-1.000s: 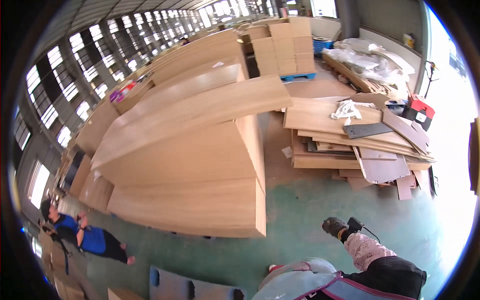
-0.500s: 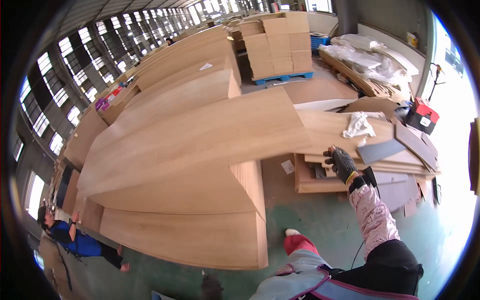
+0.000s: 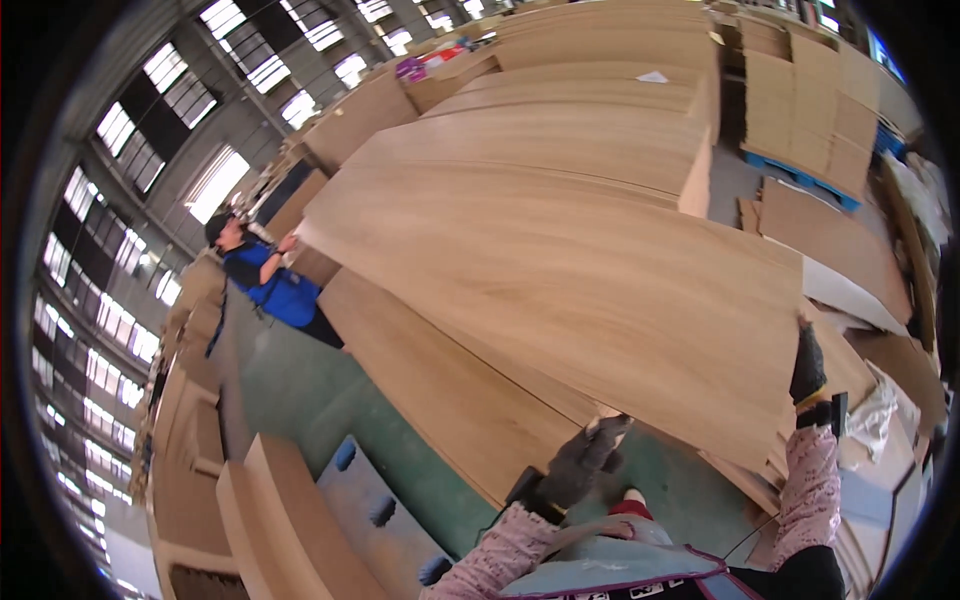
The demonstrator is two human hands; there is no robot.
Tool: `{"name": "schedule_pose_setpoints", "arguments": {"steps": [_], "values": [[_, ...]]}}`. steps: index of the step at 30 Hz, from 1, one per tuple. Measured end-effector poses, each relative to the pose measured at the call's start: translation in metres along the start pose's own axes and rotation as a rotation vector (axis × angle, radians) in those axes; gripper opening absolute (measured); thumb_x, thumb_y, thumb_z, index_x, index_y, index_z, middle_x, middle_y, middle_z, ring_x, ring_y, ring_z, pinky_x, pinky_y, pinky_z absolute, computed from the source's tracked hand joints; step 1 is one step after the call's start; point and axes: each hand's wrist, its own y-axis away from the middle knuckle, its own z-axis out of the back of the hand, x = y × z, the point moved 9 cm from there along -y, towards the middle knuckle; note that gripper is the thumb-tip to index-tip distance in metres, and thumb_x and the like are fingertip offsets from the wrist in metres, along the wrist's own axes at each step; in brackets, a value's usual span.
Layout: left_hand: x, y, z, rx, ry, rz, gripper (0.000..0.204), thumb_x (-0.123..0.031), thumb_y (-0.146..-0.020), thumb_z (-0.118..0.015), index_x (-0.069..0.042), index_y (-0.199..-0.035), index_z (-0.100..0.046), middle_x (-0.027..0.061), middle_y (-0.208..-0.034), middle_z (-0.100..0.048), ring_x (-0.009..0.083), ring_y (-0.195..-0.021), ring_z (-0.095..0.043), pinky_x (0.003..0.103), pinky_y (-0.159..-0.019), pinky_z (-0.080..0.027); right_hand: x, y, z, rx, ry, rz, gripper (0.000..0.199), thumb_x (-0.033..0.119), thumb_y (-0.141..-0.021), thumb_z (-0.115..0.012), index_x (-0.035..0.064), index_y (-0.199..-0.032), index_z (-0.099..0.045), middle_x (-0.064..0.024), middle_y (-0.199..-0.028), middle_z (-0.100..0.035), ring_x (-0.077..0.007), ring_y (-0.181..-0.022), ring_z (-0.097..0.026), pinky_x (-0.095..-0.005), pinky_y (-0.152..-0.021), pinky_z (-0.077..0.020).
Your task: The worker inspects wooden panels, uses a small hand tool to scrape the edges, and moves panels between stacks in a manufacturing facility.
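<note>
A large wood-grain panel (image 3: 560, 290) lies across the view, its near edge hanging out over the stacks. My left hand (image 3: 585, 462), in a dark glove with bare fingertips, is closed on that near edge. At the panel's right end, my right hand (image 3: 808, 365) grips the edge, also gloved, its fingers partly hidden. A co-worker (image 3: 275, 280) in a blue vest stands at the panel's far left end with a hand near its corner. Under it sits a stack of similar boards (image 3: 430, 370).
More stacked boards (image 3: 590, 130) stand behind. At the right back, cardboard cartons (image 3: 800, 100) rest on a blue pallet (image 3: 800, 178). Crumpled white plastic (image 3: 872, 415) lies beside my right forearm. A grey board with blue pads (image 3: 380, 510) and brown boards (image 3: 290, 510) are at lower left.
The view has turned left. My right hand, before apart from the panel, now holds its right end. My left hand has risen from the lower edge to the near edge. The panel has shifted.
</note>
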Motion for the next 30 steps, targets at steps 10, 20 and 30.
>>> {"name": "schedule_pose_setpoints", "arguments": {"steps": [10, 20, 30], "values": [[0.015, -0.010, -0.043, 0.026, 0.309, -0.054, 0.027, -0.018, -0.096, -0.046, -0.005, -0.119, -0.054, 0.0008, -0.108, -0.059, 0.0100, -0.074, -0.058, 0.026, -0.068, -0.050, 0.016, -0.008, 0.016, 0.127, 0.218, 0.207, 0.042, 0.030, -0.092, -0.050, 0.0008, -0.122, -0.051, -0.0120, -0.121, -0.054, -0.0215, -0.108, -0.053, -0.0349, -0.093, -0.0439], [-0.040, 0.011, -0.039, -0.094, 0.411, -0.084, 0.028, -0.025, -0.096, -0.047, -0.008, -0.115, -0.059, -0.0064, -0.074, -0.046, 0.0036, -0.063, -0.041, 0.020, -0.057, -0.041, 0.037, 0.058, -0.148, 0.204, -0.099, -0.035, 0.048, 0.038, -0.088, -0.054, 0.0036, -0.122, -0.049, -0.0113, -0.117, -0.056, -0.0229, -0.104, -0.055, -0.0352, -0.088, -0.0460], [-0.076, 0.049, -0.026, -0.172, 0.124, -0.195, 0.028, -0.018, -0.096, -0.047, -0.006, -0.119, -0.057, -0.0039, -0.080, -0.049, 0.0047, -0.071, -0.046, 0.021, -0.065, -0.047, 0.037, 0.064, -0.161, 0.253, -0.121, -0.066, 0.050, 0.041, -0.090, -0.050, 0.0038, -0.123, -0.048, -0.0126, -0.120, -0.054, -0.0249, -0.108, -0.053, -0.0381, -0.091, -0.0431]]}}
